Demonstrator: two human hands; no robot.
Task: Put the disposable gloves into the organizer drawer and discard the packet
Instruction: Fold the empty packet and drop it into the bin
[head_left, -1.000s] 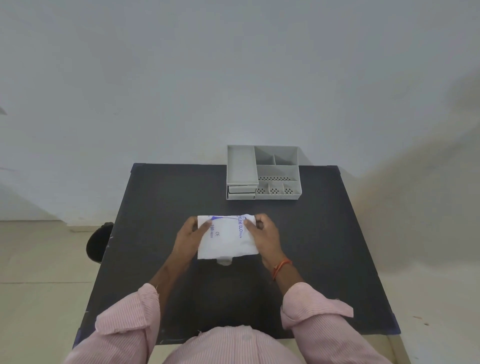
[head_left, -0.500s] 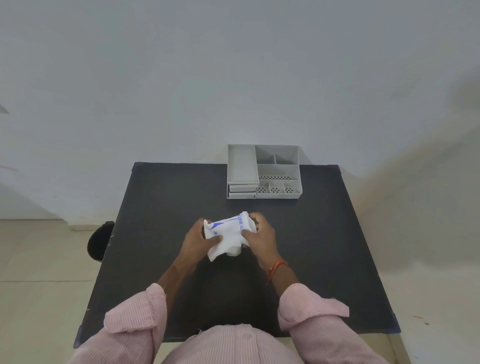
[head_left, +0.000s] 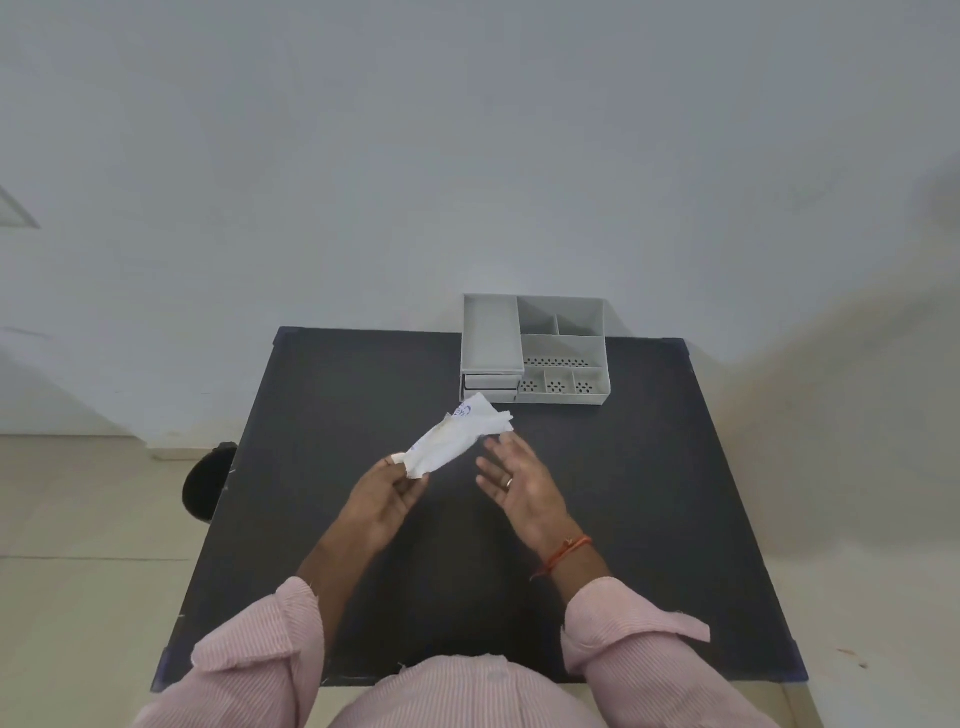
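My left hand (head_left: 383, 499) pinches the near end of a white glove packet (head_left: 457, 436) with blue print. The packet is folded long and slants up to the right above the black table (head_left: 332, 405). A pale bit of glove pokes out at my left fingertips. My right hand (head_left: 519, 480) hovers open just right of the packet, palm up, touching nothing. The grey organizer (head_left: 535, 356) stands at the table's far edge, its small drawer (head_left: 491, 383) at the lower left front, shut as far as I can tell.
A dark round object (head_left: 208, 480), perhaps a bin, sits on the floor left of the table. A plain wall rises right behind the organizer. Pale floor tiles surround the table.
Both hands held the flat packet a second ago, then crumpled it. Now my right hand has let go and opened, and my left hand alone holds the packet lifted and folded.
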